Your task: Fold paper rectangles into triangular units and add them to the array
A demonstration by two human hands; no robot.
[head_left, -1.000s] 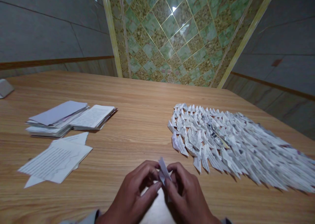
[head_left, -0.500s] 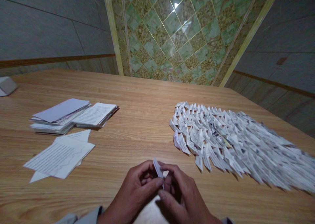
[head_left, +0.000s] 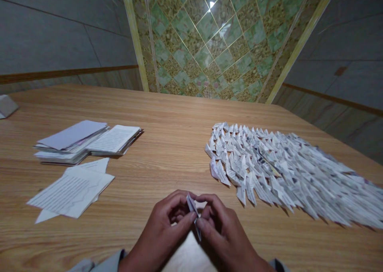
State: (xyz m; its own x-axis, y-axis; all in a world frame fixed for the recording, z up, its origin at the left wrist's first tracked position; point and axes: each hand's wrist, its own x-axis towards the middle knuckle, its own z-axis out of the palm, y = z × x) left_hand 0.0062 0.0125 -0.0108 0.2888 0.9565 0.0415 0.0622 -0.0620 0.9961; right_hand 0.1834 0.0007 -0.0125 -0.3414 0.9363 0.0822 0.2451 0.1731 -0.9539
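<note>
A folded paper (head_left: pixel 190 203) was pinched between thumb and fingers by both the left hand (head_left: pixel 166 226) and the right hand (head_left: pixel 224 226), above the surface (head_left: pixel 170 116). Its thin layers could have been creased askew or torn if pulled unevenly.

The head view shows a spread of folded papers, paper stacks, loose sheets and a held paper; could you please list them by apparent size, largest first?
1. Spread of folded papers
2. Paper stacks and loose sheets: too alike in size to rank
3. Held paper, clearly the smallest, partly covered by fingers
</note>
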